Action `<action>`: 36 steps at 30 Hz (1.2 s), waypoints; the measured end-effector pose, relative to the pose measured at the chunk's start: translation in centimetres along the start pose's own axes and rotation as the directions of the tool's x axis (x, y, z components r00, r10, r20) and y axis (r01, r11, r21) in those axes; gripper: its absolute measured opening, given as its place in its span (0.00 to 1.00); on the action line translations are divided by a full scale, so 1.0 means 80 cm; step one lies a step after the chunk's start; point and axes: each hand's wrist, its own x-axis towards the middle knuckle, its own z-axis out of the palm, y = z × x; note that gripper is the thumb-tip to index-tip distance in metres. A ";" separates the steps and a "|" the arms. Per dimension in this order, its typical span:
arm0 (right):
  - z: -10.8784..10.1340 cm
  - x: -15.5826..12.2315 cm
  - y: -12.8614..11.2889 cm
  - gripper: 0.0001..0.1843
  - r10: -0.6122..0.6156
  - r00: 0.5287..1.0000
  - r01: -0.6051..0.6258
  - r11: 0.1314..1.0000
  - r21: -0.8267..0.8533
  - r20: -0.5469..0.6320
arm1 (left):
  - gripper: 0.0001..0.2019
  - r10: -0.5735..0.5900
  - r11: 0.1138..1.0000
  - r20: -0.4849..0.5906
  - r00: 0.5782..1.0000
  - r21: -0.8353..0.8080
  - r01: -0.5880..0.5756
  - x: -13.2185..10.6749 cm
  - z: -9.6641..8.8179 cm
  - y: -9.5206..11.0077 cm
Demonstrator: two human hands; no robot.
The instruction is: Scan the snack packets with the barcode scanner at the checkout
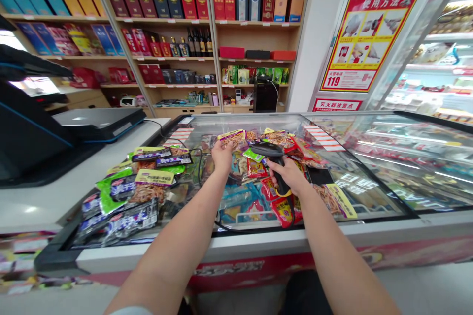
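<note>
My right hand (290, 175) is shut around the grip of a black handheld barcode scanner (272, 155), whose head points left towards my left hand. My left hand (222, 155) pinches the lower edge of a yellow and purple snack packet (232, 139) and holds it up near the scanner. Below both hands, a heap of snack packets (148, 192) in green, black, red and yellow lies on the sliding glass top of a chest freezer (354, 177). A black cable (221, 224) runs among the packets.
A white checkout counter (55, 182) with a black till and a laptop-like device (98, 123) stands at left. Behind are wooden shelves (218, 24) of boxed liquor and bottles. A red-and-yellow fire hydrant instruction poster (373, 24) and a glass-fronted display fridge (436, 69) stand at right.
</note>
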 end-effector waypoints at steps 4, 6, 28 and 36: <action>0.001 -0.002 -0.002 0.23 0.017 0.999 -0.016 1.000 -0.027 0.031 | 0.14 -0.007 0.988 0.037 0.999 -0.153 0.013 0.001 0.000 -0.003; 0.002 -0.002 -0.003 0.24 0.022 0.999 -0.021 1.000 -0.022 0.028 | 0.12 -0.005 0.986 0.036 0.999 -0.169 0.011 0.001 0.000 -0.003; -0.001 0.008 0.004 0.19 -0.011 1.000 0.011 1.000 -0.018 0.029 | 0.15 -0.021 0.981 0.060 0.998 -0.190 0.032 0.014 0.000 -0.015; -0.003 0.008 0.002 0.19 0.026 0.999 -0.025 0.999 -0.028 0.039 | 0.11 0.002 0.993 0.040 0.999 -0.121 0.003 0.008 0.002 -0.006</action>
